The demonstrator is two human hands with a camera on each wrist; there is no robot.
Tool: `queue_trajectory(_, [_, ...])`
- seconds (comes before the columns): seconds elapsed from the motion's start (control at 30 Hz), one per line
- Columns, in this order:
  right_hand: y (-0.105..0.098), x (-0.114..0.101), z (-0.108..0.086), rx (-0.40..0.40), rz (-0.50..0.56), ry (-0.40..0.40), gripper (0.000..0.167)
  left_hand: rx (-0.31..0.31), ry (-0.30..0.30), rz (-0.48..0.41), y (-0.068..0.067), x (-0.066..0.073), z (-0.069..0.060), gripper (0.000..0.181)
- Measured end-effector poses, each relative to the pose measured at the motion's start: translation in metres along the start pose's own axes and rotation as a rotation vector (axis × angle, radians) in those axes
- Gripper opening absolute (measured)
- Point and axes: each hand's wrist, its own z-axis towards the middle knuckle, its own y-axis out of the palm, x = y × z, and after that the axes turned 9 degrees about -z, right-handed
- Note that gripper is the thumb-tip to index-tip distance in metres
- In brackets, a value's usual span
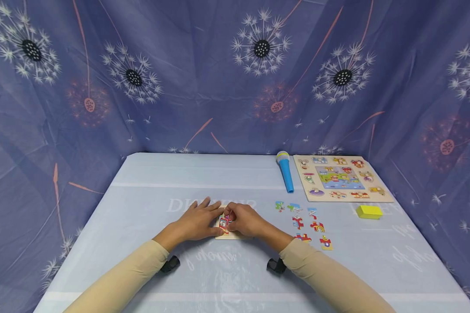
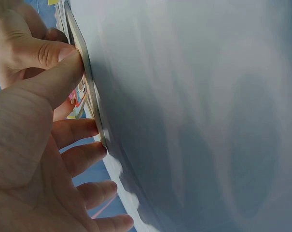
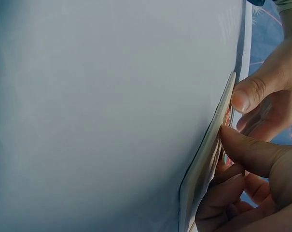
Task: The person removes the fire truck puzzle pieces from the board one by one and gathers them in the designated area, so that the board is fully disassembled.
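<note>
A small wooden puzzle board (image 1: 240,236) with a red, colourful picture lies flat on the table between the hands. My left hand (image 1: 197,221) rests along its left side, fingers spread and fairly straight. The left thumb (image 2: 68,72) touches the near edge in the left wrist view. From the right, my right hand (image 1: 247,219) bends over the board, its thumb and curled index finger pinching at a small red jigsaw piece (image 1: 224,223). Its thumb (image 3: 247,150) lies at the board's edge in the right wrist view. The fingers hide much of the piece and the picture.
Several loose jigsaw pieces (image 1: 317,226) lie right of the hands. Behind them are a blue toy microphone (image 1: 286,174) and a larger wooden peg puzzle (image 1: 303,176). A yellow block (image 1: 369,212) sits farther right. Patterned cloth (image 1: 203,78) surrounds the table.
</note>
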Motion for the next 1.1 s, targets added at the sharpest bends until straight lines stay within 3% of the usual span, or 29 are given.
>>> queue_trajectory(0.6, [0.0009, 0.0058, 0.0038, 0.023, -0.039, -0.073, 0.021, -0.010, -0.029, -0.001, 0.0004, -0.0002, -0.0029, 0.076])
queue_trajectory(1.1, [-0.0026, 0.0078, 0.0016, 0.033, -0.052, -0.060, 0.017, -0.007, -0.030, 0.005, -0.0012, 0.0031, 0.0016, 0.079])
